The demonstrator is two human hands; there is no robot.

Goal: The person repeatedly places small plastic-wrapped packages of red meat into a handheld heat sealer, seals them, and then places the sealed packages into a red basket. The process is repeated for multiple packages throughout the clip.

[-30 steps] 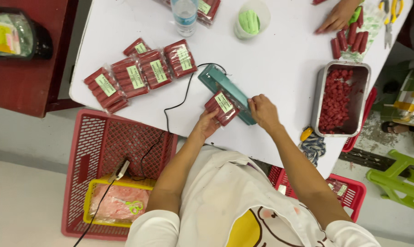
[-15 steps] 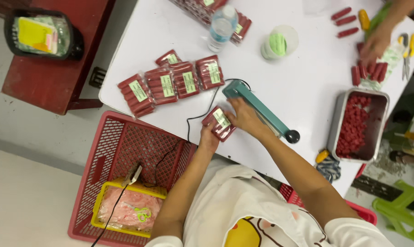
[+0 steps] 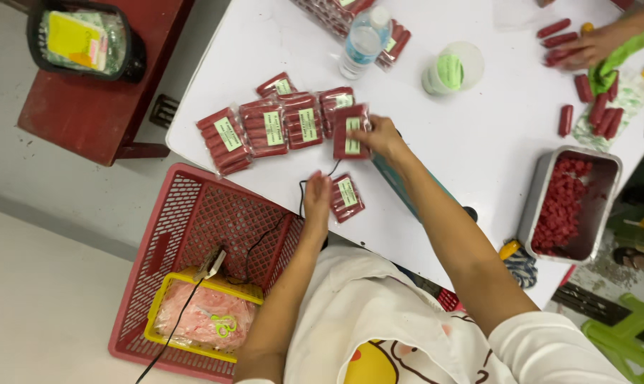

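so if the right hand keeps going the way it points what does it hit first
Probably the row of sealed sausage packs. The right hand, holding one pack, points left toward them; the nearest looks almost touching.

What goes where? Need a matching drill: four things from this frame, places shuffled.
Things:
1. water bottle
2. metal tray of red pieces
3. red basket
4. sausage pack

Places:
A. on the floor below the table's near edge
B. held in the right hand above the row of packs
C. at the table's far edge, by the clear lidded cup
D. on the table at the person's right

Pairs: 1-C, 2-D, 3-A, 4-B
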